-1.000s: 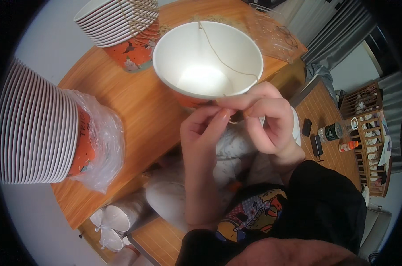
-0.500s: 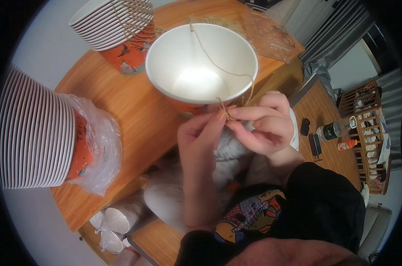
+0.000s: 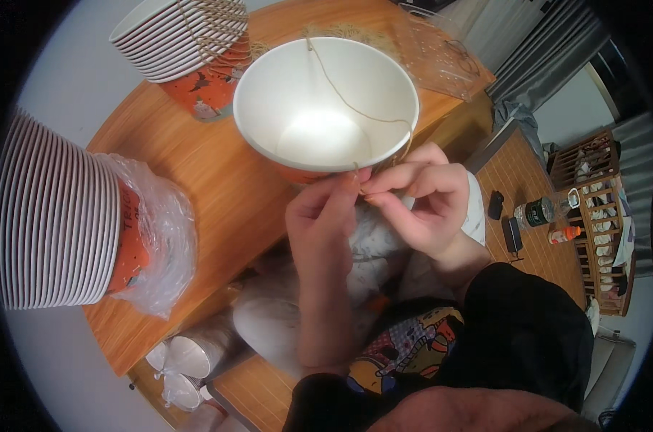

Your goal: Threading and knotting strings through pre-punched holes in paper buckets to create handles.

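Observation:
A paper bucket (image 3: 326,108), white inside and orange printed outside, stands near the table's edge in front of me. A thin brown twine (image 3: 341,96) runs from a knot at its far rim, across the opening and over the right rim to the near side. At the near rim my left hand (image 3: 323,209) pinches the twine between thumb and forefinger. My right hand (image 3: 423,198) pinches it just to the right, thumb and forefinger closed, other fingers curled. The fingertips nearly meet, and the knot between them is mostly hidden.
Nested buckets (image 3: 182,43) with twine draped over them stand at the back left of the wooden table (image 3: 247,230). A taller stack (image 3: 60,216), partly in clear plastic, is at the left. Loose twine (image 3: 355,32) and a clear plastic sheet (image 3: 441,57) lie behind.
Both hands still work at the twine by the near rim. The fingers have shifted slightly, the right hand's fingers curling more, and the loop at the fingertips shows less. The bucket moved slightly left.

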Demonstrator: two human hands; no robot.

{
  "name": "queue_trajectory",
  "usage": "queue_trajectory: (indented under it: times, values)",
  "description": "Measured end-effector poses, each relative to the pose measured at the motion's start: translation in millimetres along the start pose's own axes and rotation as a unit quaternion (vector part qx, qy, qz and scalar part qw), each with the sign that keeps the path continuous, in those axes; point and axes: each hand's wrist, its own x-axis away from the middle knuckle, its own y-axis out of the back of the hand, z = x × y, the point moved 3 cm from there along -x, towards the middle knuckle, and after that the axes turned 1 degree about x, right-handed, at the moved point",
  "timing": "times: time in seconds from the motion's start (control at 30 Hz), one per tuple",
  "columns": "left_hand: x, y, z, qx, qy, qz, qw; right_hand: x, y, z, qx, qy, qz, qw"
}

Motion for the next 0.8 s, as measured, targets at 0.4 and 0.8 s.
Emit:
queue_trajectory:
  times: [0.4, 0.8]
  values:
    - [-1.0, 5.0, 4.3, 0.008, -0.041, -0.018, 0.999, 3.4, -0.4, -6.1, -0.02, -0.006, 0.003, 1.0]
    - [-2.1, 13.0, 3.8, 0.058, -0.005, 0.058, 0.997, -15.4, 15.1, 9.3, 0.077, 0.066, 0.0, 0.995]
